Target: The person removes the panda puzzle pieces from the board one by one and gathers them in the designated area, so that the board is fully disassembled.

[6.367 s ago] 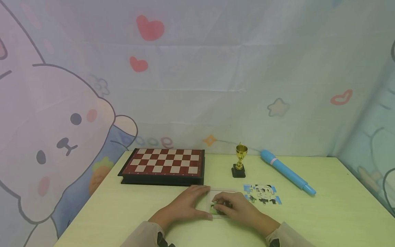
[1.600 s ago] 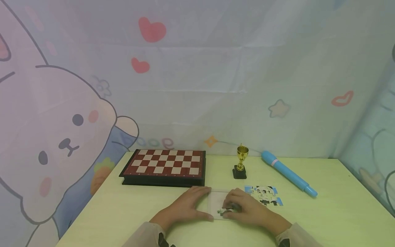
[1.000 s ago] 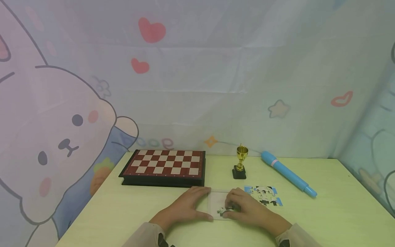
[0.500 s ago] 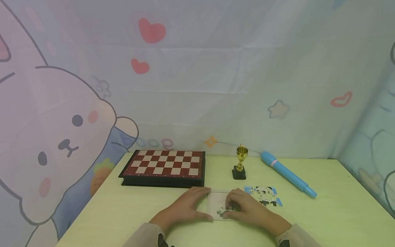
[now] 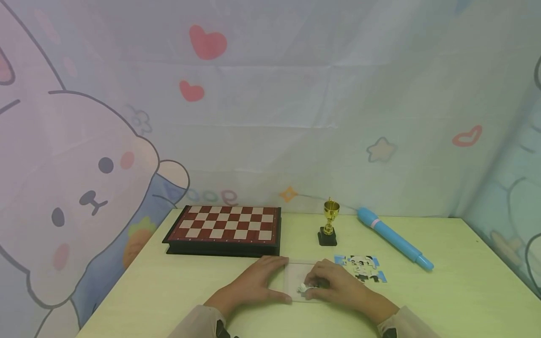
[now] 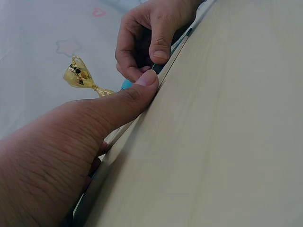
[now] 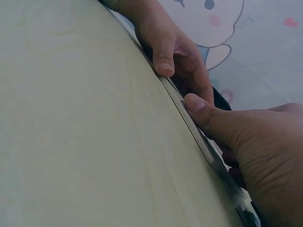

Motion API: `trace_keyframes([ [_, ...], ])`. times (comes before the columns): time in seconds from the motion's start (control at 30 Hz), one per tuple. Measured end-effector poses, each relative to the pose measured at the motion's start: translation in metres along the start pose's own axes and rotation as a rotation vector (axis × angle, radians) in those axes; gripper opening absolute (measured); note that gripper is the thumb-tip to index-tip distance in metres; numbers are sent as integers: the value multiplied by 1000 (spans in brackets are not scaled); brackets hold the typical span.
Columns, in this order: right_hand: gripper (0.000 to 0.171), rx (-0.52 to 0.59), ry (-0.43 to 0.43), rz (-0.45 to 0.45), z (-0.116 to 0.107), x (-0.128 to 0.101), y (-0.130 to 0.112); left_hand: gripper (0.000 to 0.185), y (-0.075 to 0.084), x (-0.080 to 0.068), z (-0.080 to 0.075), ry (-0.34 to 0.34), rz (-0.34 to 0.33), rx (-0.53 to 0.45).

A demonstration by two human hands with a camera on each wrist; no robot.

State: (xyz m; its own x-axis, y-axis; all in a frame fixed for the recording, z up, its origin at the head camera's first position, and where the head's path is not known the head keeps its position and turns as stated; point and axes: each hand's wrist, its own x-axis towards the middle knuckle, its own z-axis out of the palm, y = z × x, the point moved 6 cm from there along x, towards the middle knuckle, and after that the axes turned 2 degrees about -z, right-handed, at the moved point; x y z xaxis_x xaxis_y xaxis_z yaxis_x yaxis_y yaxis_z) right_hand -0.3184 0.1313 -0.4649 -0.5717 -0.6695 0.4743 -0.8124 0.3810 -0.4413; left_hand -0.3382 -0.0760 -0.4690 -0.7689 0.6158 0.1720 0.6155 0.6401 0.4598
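Note:
In the head view, a flat, pale square puzzle tray (image 5: pixel 287 281) lies on the table before the person. The left hand (image 5: pixel 255 282) grips the tray's left side, fingers at the far corner and thumb at the near one. Over the tray's right half, the right hand (image 5: pixel 336 285) pinches a small puzzle piece (image 5: pixel 302 288) between curled fingers and thumb; the piece looks whitish and tilted, its right part hidden by the hand. Just beyond the right hand lie several panda puzzle pieces (image 5: pixel 364 266) in blue, white and black. Both wrist views show the thumbs near the tray's edge.
A red-and-white chessboard box (image 5: pixel 224 230) stands at the back left of the table (image 5: pixel 169 291). Behind the tray is a small gold trophy (image 5: pixel 328 225) on a black base. Toward the right lies a thick blue pen (image 5: pixel 395 239). A printed cloth hangs behind.
Green piece areas seen in the tray 6.4 s ago no longer show. The right hand has shifted right since then, and its piece has just tipped, turning whitish. The left hand stays put.

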Motion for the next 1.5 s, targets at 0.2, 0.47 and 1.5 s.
trace_keyframes([
  [0.2, 21, 8, 8, -37, 0, 0, -2, 100, -1, 0, 1, 2, 0, 2],
  [0.47, 14, -24, 25, -53, -1, 0, -4, 99, -3, 1, 2, 7, 5, 5],
  [1.5, 11, 116, -5, 83, 0, -1, 3, 99, -2, 1, 2, 1, 3, 7],
])
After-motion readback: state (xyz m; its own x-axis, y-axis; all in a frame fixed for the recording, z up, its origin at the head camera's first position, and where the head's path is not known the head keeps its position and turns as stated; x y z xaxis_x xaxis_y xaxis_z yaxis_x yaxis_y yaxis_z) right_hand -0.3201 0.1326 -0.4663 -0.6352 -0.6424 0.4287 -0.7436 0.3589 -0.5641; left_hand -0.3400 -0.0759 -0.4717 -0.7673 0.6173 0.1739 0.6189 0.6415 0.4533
